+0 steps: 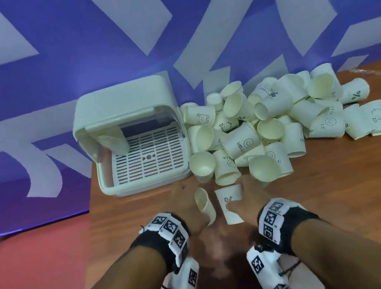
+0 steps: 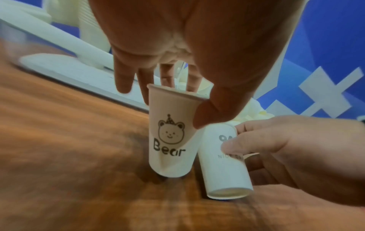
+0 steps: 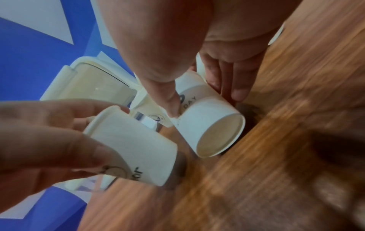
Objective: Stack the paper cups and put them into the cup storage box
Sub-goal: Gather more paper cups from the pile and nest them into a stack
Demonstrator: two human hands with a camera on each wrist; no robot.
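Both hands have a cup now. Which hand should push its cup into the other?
Right. The right hand grips the percent-print cup base-first beside the Bear cup; the left hand holds that cup's open mouth up.

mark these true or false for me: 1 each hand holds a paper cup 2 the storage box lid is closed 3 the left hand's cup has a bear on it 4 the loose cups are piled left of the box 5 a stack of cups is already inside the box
1. True: the left hand holds one cup and the right hand another.
2. False: the storage box stands open, lid raised.
3. True: the bear cup reads "Bear".
4. False: the pile of loose cups lies right of the box on the table.
5. True: a stack of cups stands at the box's left side.
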